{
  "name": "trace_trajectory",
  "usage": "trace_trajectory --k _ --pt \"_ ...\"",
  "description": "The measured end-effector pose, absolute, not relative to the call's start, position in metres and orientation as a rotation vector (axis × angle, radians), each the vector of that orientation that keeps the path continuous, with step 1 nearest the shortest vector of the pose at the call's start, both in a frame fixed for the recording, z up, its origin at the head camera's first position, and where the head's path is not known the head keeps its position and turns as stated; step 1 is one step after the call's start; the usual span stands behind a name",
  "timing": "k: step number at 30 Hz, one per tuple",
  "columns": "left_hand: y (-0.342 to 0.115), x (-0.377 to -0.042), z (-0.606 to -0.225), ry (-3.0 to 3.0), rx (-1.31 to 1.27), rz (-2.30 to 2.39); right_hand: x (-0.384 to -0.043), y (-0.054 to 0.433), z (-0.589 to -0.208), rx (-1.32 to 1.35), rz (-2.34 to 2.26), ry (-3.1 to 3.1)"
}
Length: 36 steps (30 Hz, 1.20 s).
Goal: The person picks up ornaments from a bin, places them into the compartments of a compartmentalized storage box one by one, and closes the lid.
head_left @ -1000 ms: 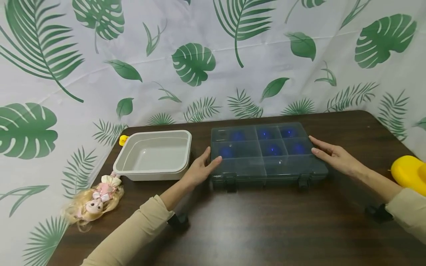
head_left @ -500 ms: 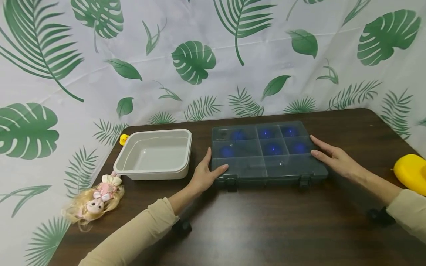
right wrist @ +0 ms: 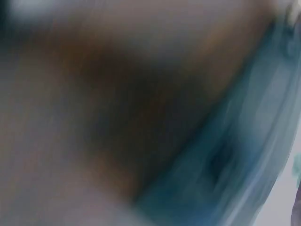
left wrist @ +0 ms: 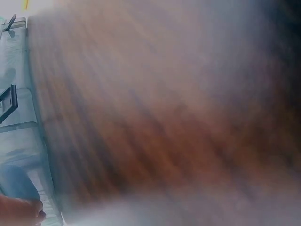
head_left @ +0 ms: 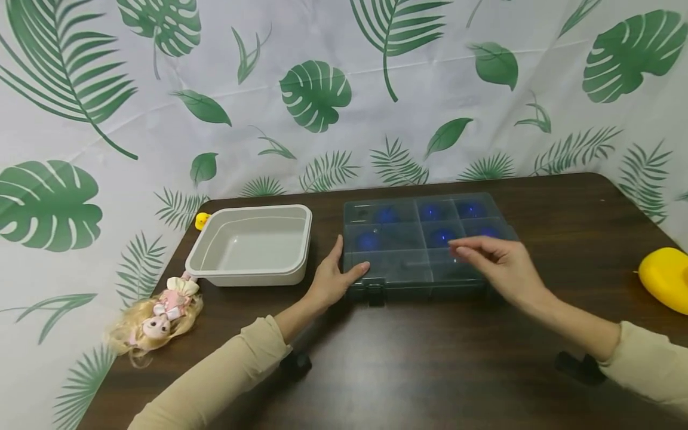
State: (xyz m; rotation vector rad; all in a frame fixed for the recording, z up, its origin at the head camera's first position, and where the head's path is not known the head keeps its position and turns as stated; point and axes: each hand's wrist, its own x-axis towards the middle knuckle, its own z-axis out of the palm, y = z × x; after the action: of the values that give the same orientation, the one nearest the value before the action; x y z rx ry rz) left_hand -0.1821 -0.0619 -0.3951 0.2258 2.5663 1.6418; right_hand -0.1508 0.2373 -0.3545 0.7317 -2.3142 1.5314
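A smoky clear compartment box (head_left: 392, 269) with its lid down lies on the dark table in the head view, blue round things (head_left: 443, 237) showing through the lid. My left hand (head_left: 329, 282) holds its left side, thumb on the front of the lid, other fingers along the side and partly hidden. My right hand (head_left: 505, 269) is over the box's front right part, covering the right latch; its fingers bend loosely toward the thumb and nothing shows between them. The left wrist view catches the box's front with a latch (left wrist: 8, 103). The right wrist view is blurred.
Left of the box stands a grey-white plastic basin (head_left: 258, 278). A blond doll (head_left: 166, 313) lies at the table's left edge, and a small yellow duck (head_left: 202, 221) sits behind the basin. A larger yellow object (head_left: 663, 279) is at the right edge.
My right hand has left the box's right side and moved left over its front right part, its fingers drawing together. My left hand slid slightly forward on the left side, then stayed.
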Motion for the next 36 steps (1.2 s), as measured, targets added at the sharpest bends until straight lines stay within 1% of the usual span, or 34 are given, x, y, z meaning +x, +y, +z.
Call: trace_trajectory --k 2,5,9,13,23,36 --pt "-0.061 -0.182 -0.394 2.57 0.226 1.637 -0.142 0.216 -0.361 0.813 1.638 -2.356" --pt "-0.061 -0.182 -0.393 2.571 0.217 1.637 -0.134 0.191 -0.373 0.858 1.788 -2.475" --pt "-0.061 -0.183 -0.394 2.561 0.209 1.662 -0.132 0.169 -0.387 0.808 1.906 -2.639" --pt "-0.061 -0.183 -0.395 2.55 0.213 1.679 -0.13 0.155 -0.397 0.691 2.029 -2.689" --pt "-0.061 -0.181 -0.394 2.538 0.198 1.678 -0.127 0.136 -0.409 0.381 2.298 -2.563" --pt "-0.06 -0.18 -0.393 2.565 0.189 1.647 -0.125 0.129 -0.415 0.222 2.352 -2.468"
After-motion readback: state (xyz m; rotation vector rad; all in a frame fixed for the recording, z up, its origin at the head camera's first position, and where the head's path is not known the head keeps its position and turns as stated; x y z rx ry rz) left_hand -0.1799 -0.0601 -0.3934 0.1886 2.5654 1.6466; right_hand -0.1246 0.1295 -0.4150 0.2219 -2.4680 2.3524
